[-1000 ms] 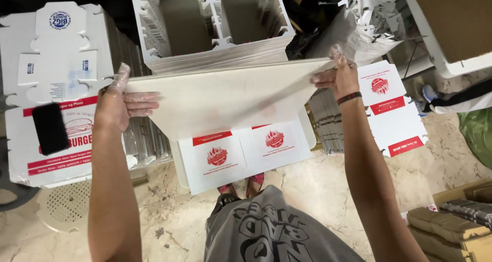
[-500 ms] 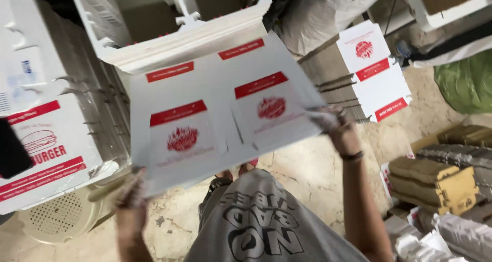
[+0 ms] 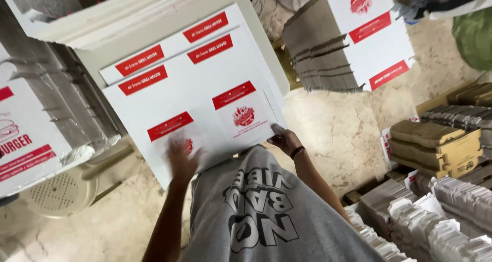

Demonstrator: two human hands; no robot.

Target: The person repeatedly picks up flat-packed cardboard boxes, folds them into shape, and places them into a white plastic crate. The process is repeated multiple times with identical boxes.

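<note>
A broad stack of flat white cardboard box blanks (image 3: 205, 72), each printed with red label bands, lay tilted ahead of the person, beyond both sets of fingers, and filled most of the view. The top blank (image 3: 200, 108) ran its long axis from lower left to upper right, with its near edge down against the person's grey shirt (image 3: 266, 211). To the left of the left fingers stood another pile of white printed cartons (image 3: 31, 139), and below it a round perforated plastic lid (image 3: 61, 190) lay on the pale stone floor (image 3: 348, 134). Off beyond the right fingers sat a stepped pile of grey-edged blanks (image 3: 359, 42), and further right stacks of brown folded cardboard (image 3: 435, 139). The left hand (image 3: 183, 158) lay flat on the top blank near its lower left part; it was blurred, the fingers seemingly spread on the sheet rather than closed around it, though I could not be sure. The right hand (image 3: 286, 139), a dark band at its wrist, met the blank's near right corner, fingers together at the edge; whether they pinched it I could not tell. Both hands were touching the sheet, the left further onto its face.
</note>
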